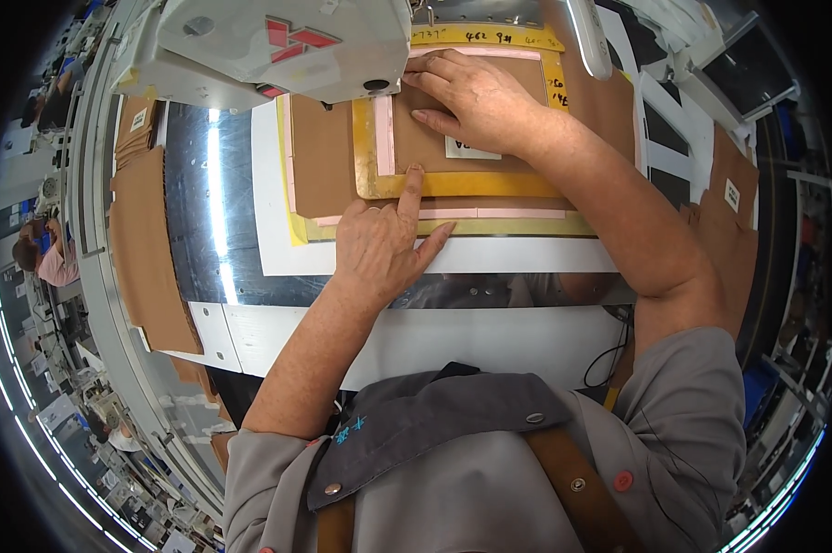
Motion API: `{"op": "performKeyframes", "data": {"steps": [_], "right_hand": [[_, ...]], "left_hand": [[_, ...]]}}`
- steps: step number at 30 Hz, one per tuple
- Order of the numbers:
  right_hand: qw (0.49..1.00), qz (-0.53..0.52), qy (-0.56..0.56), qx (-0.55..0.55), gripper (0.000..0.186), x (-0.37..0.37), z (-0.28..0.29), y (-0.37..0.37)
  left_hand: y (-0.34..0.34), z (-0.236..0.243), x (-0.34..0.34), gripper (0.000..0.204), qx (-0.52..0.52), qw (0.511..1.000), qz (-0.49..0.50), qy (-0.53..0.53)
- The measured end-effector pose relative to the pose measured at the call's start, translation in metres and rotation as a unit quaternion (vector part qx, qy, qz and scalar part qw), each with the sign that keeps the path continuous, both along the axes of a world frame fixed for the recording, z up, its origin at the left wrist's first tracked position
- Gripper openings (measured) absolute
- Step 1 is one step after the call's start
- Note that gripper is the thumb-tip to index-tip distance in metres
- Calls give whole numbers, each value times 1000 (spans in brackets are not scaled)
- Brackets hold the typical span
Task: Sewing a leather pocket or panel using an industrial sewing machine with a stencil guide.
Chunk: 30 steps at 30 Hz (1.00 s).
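Note:
A yellow rectangular frame (489,185) with pink strips along its inner edge lies on a brown sheet (324,157). My left hand (383,238) rests at the frame's near left part, its index finger stretched across the yellow bar and its thumb spread toward the right. Inside the frame, my right hand (478,100) lies over the brown material with its fingers extended toward the far left, close to the sewing machine head (291,51). A white label (472,150) shows partly beneath that hand. The machine head hides the frame's far left corner.
Under the work are a yellowish template (526,224) and a white sheet (277,244) on a shiny metal table (191,184). Brown panels (148,249) are stacked at the left, others (734,212) at the right. A screen (750,69) stands far right.

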State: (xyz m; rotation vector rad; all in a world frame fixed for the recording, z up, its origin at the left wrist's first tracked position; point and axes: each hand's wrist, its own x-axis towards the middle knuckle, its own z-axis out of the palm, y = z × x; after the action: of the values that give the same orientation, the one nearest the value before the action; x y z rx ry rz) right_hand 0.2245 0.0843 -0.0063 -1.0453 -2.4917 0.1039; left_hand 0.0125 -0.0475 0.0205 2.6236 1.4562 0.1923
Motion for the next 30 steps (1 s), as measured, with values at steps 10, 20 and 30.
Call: {"op": "performKeyframes", "data": {"steps": [10,20,30], "right_hand": [[999,-11,1,-31,43,-8,2,-24],[1000,-10,-18,-7,46,-13,4,-42],[1000,-21,2,-11,46,-14,2,-48]], "left_hand": [[-17,1,-4,76,12,999,-15,-27],[-32,13,-7,74,-19,1000,-18,-11],[-13,27,-3,53,-25,999,-21,17]]}}
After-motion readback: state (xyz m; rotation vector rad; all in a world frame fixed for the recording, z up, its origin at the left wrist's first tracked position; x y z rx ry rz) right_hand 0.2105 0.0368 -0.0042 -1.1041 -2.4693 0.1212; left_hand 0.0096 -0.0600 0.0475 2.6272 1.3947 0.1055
